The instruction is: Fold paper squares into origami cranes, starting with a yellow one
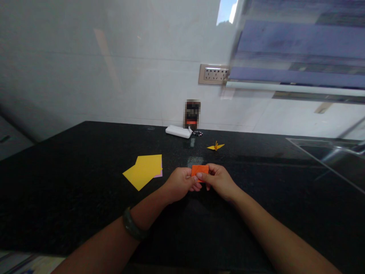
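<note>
A small folded piece of orange paper (200, 169) is held between both hands over the dark countertop. My left hand (181, 183) pinches its left side, thumb on top and fingers curled beneath. From the other side my right hand (220, 179) grips it, with the thumb lying across its front. To the left lie sheets of yellow paper (146, 169), overlapping at angles, with a purple edge peeking out under them. A yellow origami crane (216, 146) stands beyond my right hand. The underside of the orange paper is hidden.
At the back of the black countertop (85, 160) lies a white power bank (178, 131), beside a beaded strap (197, 133) and a pixelated upright object (192, 114) against the wall. A sink (336, 152) is at the right. A socket panel (213, 74) is on the wall.
</note>
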`<state>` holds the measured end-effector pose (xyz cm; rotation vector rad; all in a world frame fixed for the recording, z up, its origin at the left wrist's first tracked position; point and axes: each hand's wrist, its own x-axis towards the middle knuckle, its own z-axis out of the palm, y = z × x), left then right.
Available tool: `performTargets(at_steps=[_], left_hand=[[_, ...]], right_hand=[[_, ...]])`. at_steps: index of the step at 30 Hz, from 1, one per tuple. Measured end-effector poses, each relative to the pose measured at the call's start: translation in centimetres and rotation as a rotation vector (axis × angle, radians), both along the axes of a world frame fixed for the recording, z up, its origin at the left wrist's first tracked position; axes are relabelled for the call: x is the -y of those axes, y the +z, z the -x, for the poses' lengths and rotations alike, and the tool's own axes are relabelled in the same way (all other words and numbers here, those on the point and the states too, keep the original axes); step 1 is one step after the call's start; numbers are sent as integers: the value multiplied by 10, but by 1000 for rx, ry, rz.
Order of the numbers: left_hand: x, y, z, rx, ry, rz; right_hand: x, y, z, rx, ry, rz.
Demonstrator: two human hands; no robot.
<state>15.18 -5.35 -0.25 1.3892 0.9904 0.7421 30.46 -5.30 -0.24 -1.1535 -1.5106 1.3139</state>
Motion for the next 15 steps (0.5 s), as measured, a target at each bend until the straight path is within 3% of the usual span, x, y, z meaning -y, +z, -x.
performTargets(at_steps=[10, 15], left_hand=[[2, 6, 0, -85, 12, -26], [2, 5, 2, -27, -55, -54]], right_hand=[[2, 0, 1, -37, -87, 2], [1, 0, -1, -118, -90, 74]])
